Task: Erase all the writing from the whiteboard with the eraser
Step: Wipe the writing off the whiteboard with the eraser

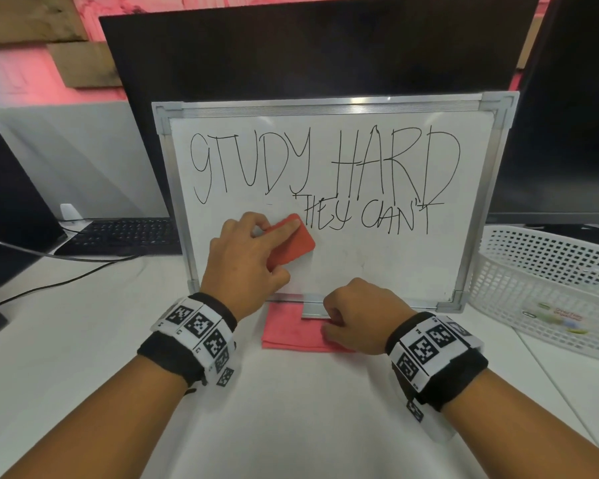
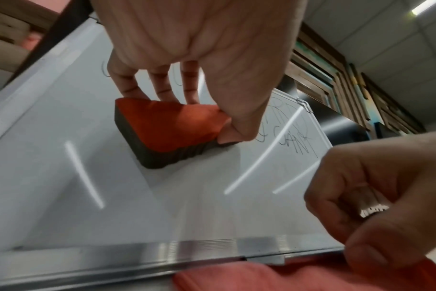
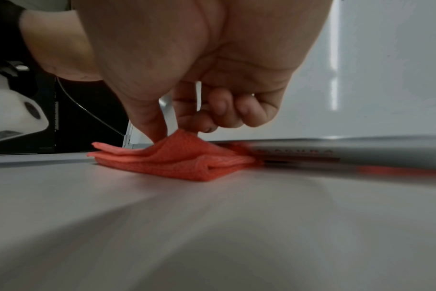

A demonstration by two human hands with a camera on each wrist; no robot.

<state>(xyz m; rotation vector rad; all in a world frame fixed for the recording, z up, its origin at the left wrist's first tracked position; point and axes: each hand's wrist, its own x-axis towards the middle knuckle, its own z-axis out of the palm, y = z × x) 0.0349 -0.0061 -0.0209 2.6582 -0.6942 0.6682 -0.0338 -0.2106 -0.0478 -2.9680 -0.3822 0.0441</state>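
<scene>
The red eraser (image 1: 290, 243) lies flat against the whiteboard (image 1: 377, 257), left of the words "THEY CAN'T", gripped by the left hand (image 1: 244, 262) with fingers (image 2: 127, 82) curled over its edges. The right hand (image 1: 358, 314) pinches a folded pink cloth (image 3: 177, 159) on the tabletop (image 1: 291, 409) beneath the board's lower frame.

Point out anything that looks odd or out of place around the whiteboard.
A folded red cloth lies tucked under the whiteboard's bottom edge, beneath the right hand. Nothing looks spilled or damaged.
</scene>
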